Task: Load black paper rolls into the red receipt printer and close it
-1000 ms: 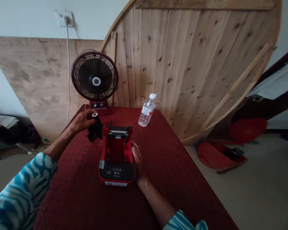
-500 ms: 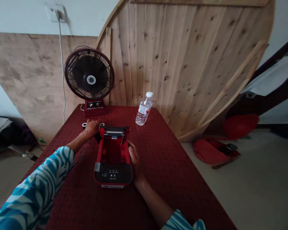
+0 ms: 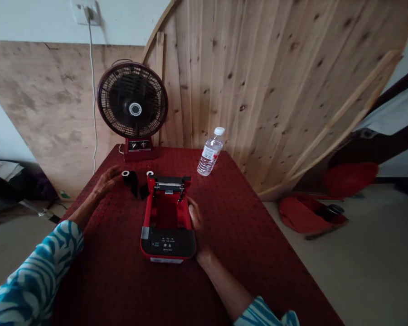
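A red and black printer (image 3: 168, 242) stands on the table with its lid up, so the red bay inside shows. My right hand (image 3: 197, 222) holds the printer by its right side, part of the fingers hidden against it. Behind and left of the printer lies a black ribbon roll (image 3: 132, 180) with a white core and a loose dark strip. A second white core (image 3: 150, 174) shows beside the raised lid, partly hidden. My left hand (image 3: 105, 182) is just left of the ribbon roll, fingers stretched out and apart from it, holding nothing.
A dark red fan (image 3: 134, 108) stands at the table's back left. At the back right is a clear water bottle (image 3: 211, 154) with a white cap. Wooden boards (image 3: 258, 90) lean against the wall behind the red-covered table (image 3: 251, 253). A red bag (image 3: 302, 215) lies on the floor, right.
My left hand has let go of the ribbon roll and moved left, leaving the roll in full view. My right hand stays on the printer. The whole view has shifted slightly.
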A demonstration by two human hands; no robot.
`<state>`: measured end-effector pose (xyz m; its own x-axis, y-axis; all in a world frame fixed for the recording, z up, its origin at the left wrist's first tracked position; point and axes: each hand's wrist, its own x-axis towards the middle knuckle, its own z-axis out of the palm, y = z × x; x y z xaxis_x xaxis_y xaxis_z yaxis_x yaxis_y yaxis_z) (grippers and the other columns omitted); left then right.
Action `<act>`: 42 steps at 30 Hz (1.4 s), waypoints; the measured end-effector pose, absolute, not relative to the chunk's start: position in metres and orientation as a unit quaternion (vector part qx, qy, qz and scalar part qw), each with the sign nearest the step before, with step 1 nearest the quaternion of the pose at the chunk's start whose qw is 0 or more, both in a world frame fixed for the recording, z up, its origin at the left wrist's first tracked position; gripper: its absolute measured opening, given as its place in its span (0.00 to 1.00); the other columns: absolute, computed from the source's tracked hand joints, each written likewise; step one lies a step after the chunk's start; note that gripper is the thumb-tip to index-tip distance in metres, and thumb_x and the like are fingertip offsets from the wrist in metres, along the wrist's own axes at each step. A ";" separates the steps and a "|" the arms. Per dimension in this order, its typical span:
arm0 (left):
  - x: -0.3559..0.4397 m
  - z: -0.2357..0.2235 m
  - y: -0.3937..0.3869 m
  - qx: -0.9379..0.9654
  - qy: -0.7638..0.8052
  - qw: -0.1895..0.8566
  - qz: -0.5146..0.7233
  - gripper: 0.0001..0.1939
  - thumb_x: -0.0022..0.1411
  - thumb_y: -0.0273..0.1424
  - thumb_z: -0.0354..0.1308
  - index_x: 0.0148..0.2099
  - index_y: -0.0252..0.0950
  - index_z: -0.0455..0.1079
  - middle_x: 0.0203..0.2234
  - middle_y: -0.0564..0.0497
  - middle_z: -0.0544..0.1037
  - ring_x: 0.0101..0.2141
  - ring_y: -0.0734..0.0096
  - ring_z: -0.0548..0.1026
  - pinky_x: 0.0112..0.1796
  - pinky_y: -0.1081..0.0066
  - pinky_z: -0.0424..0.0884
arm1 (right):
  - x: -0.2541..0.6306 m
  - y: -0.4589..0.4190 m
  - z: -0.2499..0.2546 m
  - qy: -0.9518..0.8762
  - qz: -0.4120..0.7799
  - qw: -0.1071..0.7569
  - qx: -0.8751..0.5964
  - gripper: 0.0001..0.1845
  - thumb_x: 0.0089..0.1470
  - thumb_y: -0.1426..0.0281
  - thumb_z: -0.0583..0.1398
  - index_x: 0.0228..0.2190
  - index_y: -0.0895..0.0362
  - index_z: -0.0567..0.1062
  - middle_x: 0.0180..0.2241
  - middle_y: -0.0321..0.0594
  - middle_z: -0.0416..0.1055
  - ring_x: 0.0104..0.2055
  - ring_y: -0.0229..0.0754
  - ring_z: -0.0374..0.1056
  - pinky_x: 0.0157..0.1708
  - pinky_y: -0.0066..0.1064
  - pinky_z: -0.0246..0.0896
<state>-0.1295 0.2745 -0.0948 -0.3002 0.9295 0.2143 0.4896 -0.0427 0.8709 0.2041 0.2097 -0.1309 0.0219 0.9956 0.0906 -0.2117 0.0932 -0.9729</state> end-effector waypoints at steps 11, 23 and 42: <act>-0.112 -0.083 0.256 0.505 0.628 0.308 0.506 0.36 0.40 0.51 0.67 0.48 0.34 0.73 0.39 0.43 0.81 0.41 0.53 0.78 0.40 0.63 0.75 | 0.205 0.215 -0.139 -0.475 0.519 0.577 -0.415 0.23 0.55 0.52 0.56 0.46 0.52 0.76 0.51 0.42 0.76 0.55 0.49 0.68 0.54 0.42 0.62; -0.053 0.014 0.165 0.638 0.499 0.489 0.324 0.32 0.56 0.48 0.61 0.58 0.35 0.72 0.36 0.44 0.81 0.32 0.62 0.76 0.31 0.70 0.72 | 0.197 0.207 -0.120 -0.440 0.534 0.595 -0.408 0.21 0.54 0.54 0.57 0.44 0.52 0.76 0.46 0.41 0.77 0.49 0.47 0.70 0.49 0.39 0.64; 0.044 -0.009 0.210 0.850 0.519 0.087 -0.038 0.20 0.57 0.30 0.59 0.52 0.43 0.75 0.48 0.44 0.80 0.46 0.49 0.78 0.46 0.56 0.72 | 0.197 0.212 -0.125 -0.453 0.529 0.613 -0.372 0.18 0.57 0.59 0.55 0.44 0.51 0.76 0.47 0.37 0.77 0.51 0.44 0.70 0.53 0.36 0.62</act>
